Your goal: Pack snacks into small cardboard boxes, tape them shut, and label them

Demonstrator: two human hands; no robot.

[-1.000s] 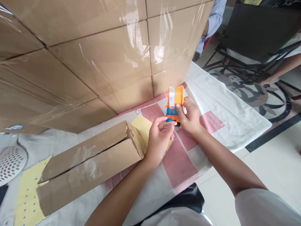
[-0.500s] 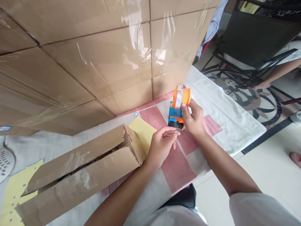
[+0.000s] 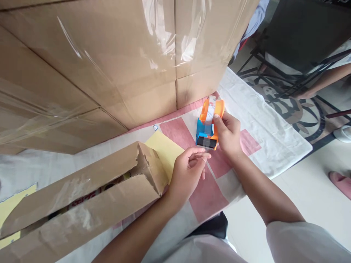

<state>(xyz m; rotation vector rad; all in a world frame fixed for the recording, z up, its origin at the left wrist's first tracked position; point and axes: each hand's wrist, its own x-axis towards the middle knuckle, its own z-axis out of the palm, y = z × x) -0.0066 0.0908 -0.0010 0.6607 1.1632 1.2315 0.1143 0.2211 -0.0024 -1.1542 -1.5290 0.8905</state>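
turned since a second ago, the tape dispenser [image 3: 202, 127] now shows its black roller [image 3: 207, 142] facing up toward the viewer. the right grip [image 3: 230, 136] is grasping the dispenser by its orange side, thumb beside the tape roll [image 3: 210, 109]. the left grip [image 3: 188, 171] has fingers curled just below the roller; whether they pinch a tape end, i cannot tell. the dispenser is above the cloth-covered counter [image 3: 263, 128], between the long carton [image 3: 106, 212] and the counter's right edge.

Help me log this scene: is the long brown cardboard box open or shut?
Slightly open: the long brown cardboard box has a gap between its top flaps, with something red showing inside.
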